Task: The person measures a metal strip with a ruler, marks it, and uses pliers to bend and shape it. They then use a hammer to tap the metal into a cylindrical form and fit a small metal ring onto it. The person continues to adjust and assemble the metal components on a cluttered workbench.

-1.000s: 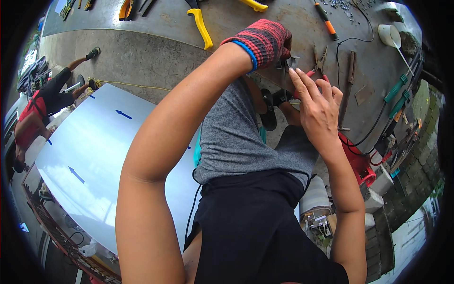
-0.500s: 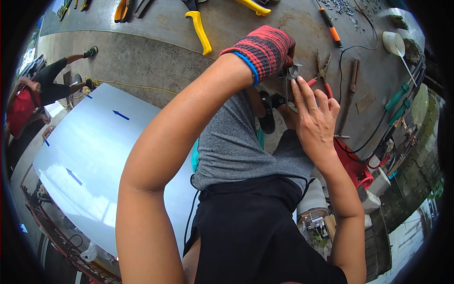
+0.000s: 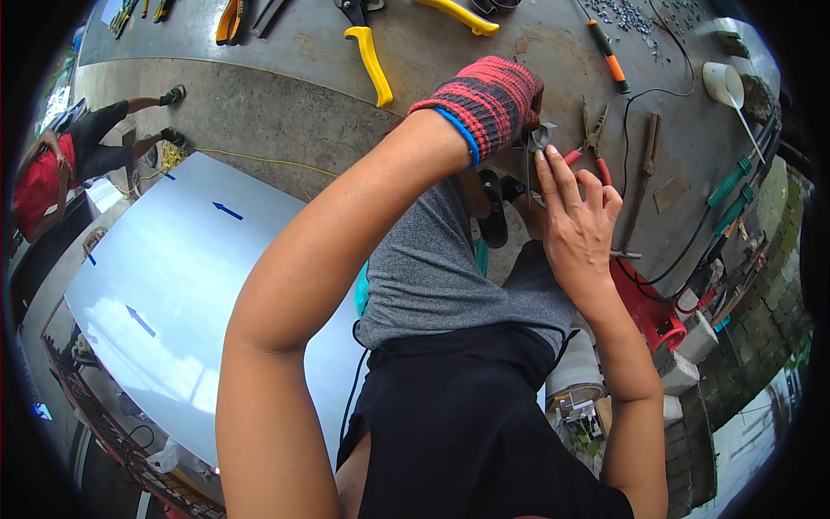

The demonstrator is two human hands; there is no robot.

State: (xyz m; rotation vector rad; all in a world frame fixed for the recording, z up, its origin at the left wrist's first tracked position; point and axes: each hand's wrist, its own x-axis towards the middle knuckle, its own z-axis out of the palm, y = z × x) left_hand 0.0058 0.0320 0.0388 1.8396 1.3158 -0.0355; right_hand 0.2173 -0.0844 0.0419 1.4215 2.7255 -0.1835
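Note:
My left hand [image 3: 497,99], in a red and black knitted glove with a blue cuff, is at the near edge of the metal table. Its fingers are closed at a small bent grey metal piece [image 3: 540,136], though they are largely hidden behind the glove. My bare right hand [image 3: 575,208] meets the same piece from the near side. Its index and middle fingertips press on it, the other fingers curl, and the thumb is out of sight. Just right of the piece lie long-nose pliers [image 3: 593,138] with red handles, jaws spread.
Yellow-handled snips [image 3: 370,65], an orange-handled screwdriver [image 3: 610,59], a rusty rod [image 3: 641,177], a white cup [image 3: 723,84] and green-handled clamps [image 3: 733,206] lie on the table [image 3: 545,48]. A large white sheet [image 3: 199,285] is at the left. Another person [image 3: 86,156] is farther left.
The whole view has shifted slightly. Both hands stay at the metal piece with almost the same grip. The other person's arms at the left have moved a little.

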